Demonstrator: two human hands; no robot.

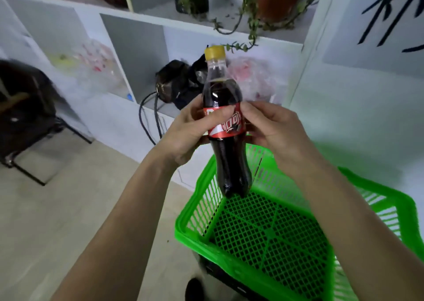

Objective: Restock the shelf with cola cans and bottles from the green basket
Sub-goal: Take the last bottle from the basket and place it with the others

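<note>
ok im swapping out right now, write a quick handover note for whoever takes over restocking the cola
Left hand: fingers curled round the red label of the cola bottle.
Right hand: grip on the same label from the other side.
Bottle: upright, yellow cap on, held in the air over the far edge of the green basket, in front of the white shelf.
Done: the visible part of the basket shows no cans or bottles.
Left: set this bottle on the shelf. No earlier restocked colas can be made out there.
</note>
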